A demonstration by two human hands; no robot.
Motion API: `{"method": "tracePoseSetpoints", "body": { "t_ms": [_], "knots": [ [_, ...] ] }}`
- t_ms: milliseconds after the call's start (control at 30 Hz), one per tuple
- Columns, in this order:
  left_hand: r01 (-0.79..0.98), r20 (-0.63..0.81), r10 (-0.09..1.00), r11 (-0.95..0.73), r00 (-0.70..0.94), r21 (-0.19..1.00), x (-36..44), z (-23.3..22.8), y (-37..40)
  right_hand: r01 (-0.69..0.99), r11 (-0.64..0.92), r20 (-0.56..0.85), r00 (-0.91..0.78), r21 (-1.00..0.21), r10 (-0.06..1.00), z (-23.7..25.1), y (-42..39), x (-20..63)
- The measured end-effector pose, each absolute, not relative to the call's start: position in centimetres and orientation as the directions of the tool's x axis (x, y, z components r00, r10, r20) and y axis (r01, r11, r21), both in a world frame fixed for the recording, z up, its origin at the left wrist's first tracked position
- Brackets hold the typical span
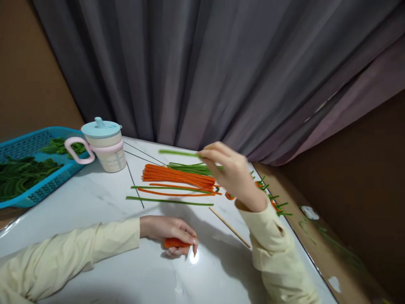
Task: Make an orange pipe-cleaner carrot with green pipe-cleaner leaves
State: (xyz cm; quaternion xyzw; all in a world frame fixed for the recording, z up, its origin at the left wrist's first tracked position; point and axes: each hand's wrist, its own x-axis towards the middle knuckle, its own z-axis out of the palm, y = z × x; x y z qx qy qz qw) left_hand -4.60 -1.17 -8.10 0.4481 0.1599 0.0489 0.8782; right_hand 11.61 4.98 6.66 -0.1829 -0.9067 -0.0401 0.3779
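A: Which landmark are you using?

B: I am taking the bundle of orange strips [179,176], which is lying across the white worktop [126,270].

A: How are the grips standing?

B: On the near side of the bundle, my left grip [174,232] is clamping an orange piece [174,242], the fingers curling round it and partly hiding it; I am probably wrapping it so to stop it rolling or loosening. Above the bundle, towards its right end, my right grip [226,166] is pinching a raised green strip [179,153], thumb and fingertips closing together on its right end. That hold is presumably leaving most of its length free.

A: Why are the other things lying so?

B: Green stalks [193,169] are lying along the bundle's far side, seemingly sorted by colour. Loose strips [167,201] are lying roughly parallel on its near side, likely spaced so that each is staying distinct. A wooden stick [229,226] is resting to its near right, and small green-tipped orange pieces [274,206] are sitting farther right, partly behind my sleeve. The lidded mug [109,158] and blue basket [47,185] are standing to its left, presumably out of the hands' way.
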Motion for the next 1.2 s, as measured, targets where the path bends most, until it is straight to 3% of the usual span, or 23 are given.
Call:
{"method": "tracePoseSetpoints", "body": {
  "t_ms": [133, 200, 333, 533, 667, 833, 900, 967, 1033, 1100, 1200],
  "knots": [
    [0.05, -0.249, 0.24, 0.62, 0.938, 0.783, -4.6, -7.9, -1.1, 0.539, 0.841, 0.865, -0.438, 0.035, 0.244, 11.3, 2.1, 16.3],
    [0.047, -0.265, 0.248, 0.643, 0.932, 0.765, -4.6, -7.9, -1.1, 0.625, 0.781, 0.828, -0.438, 0.001, 0.349, 11.2, 0.5, 18.5],
    [0.061, -0.313, 0.266, 0.665, 0.912, 0.744, -4.6, -8.2, -0.8, 0.543, 0.836, 0.641, -0.672, 0.085, 0.371, 5.7, -1.8, 21.8],
    [0.058, -0.359, 0.285, 0.707, 0.889, 0.705, -4.3, -8.6, -0.4, 0.544, 0.839, 0.667, -0.633, 0.021, 0.393, -5.4, -4.0, 23.7],
    [0.08, -0.382, 0.273, 0.715, 0.883, 0.695, -4.2, -8.5, -0.3, 0.551, 0.824, 0.67, -0.563, -0.133, 0.485, -7.9, -4.5, 23.6],
    [0.139, -0.411, 0.242, 0.695, 0.879, 0.705, -4.0, -8.4, -0.3, 0.587, 0.794, 0.62, -0.566, -0.16, 0.543, -8.2, -4.3, 23.5],
    [0.157, -0.43, 0.307, 0.631, 0.849, 0.76, -3.9, -8.2, -0.3, 0.6, 0.785, 0.593, -0.58, -0.153, 0.559, -8.3, -4.2, 23.6],
    [0.197, -0.428, 0.476, 0.46, 0.768, 0.866, -3.8, -7.3, -0.4, 0.612, 0.778, 0.566, -0.594, -0.145, 0.572, -8.4, -4.1, 23.6],
    [0.276, -0.325, 0.672, 0.182, 0.666, 0.944, -3.6, -5.7, -1.0, 0.618, 0.773, 0.54, -0.607, -0.141, 0.584, -8.5, -3.9, 23.6],
    [0.269, -0.146, 0.783, -0.028, 0.605, 0.963, -3.3, -3.7, -2.1, 0.617, 0.773, 0.52, -0.618, -0.146, 0.59, -8.6, -3.7, 23.7],
    [0.101, -0.157, 0.627, 0.125, 0.763, 0.987, -2.7, -1.6, -4.7, 0.607, 0.777, 0.495, -0.629, -0.17, 0.6, -8.6, -3.5, 23.9]
  ]
}}
